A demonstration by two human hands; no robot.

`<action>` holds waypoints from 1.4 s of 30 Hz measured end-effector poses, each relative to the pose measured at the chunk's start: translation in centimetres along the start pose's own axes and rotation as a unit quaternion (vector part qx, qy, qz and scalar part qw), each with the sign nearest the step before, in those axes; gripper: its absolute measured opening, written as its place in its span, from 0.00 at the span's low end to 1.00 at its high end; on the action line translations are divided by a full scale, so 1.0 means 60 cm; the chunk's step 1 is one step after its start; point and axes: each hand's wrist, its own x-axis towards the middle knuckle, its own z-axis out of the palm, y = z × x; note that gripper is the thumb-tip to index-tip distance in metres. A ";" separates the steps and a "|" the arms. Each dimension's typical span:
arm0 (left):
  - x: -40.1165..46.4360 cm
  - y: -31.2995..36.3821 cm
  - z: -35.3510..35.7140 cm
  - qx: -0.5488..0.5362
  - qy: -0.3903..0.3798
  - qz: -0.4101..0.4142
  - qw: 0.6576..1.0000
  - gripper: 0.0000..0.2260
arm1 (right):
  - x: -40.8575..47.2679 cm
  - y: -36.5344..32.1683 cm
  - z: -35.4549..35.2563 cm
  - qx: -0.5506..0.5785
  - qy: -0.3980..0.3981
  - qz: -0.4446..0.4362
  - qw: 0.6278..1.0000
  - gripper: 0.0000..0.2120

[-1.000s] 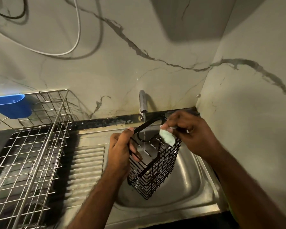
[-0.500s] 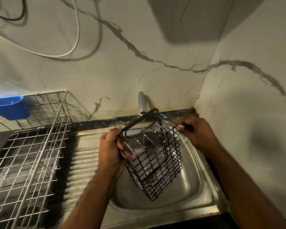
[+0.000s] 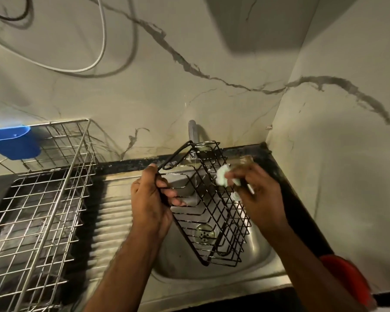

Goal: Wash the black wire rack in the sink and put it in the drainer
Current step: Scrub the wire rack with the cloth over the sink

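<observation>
Grip, left: curled round the left rim wire of the black wire rack, my left hand holds it tilted over the sink, so runoff falls into the bowl.
Grip, right: my right hand pinches a pale soapy sponge against the rack's right upper edge; blur hides how tightly.
Rack position: hanging between both hands, its top corner just under the tap, I judge to catch the water.
Below the grip: drain, seen through the mesh.
Left of the grip: ribbed draining board, then the drainer, with a blue tub at its far corner.
Stage: scrubbing, I judge; rinsing and the move left to the drainer not yet done.
</observation>
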 end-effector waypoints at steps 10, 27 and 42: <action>-0.013 0.010 0.020 -0.021 0.031 0.028 0.999 0.27 | 0.006 -0.084 0.015 -0.054 -0.033 -0.183 0.981 0.17; 0.006 0.046 -0.013 -0.092 0.056 -0.007 0.994 0.18 | 0.032 -0.054 0.020 -0.106 -0.128 -0.148 0.975 0.17; 0.022 0.052 -0.011 -0.078 0.080 0.032 0.993 0.19 | 0.006 -0.042 0.018 -0.010 -0.117 -0.082 0.990 0.20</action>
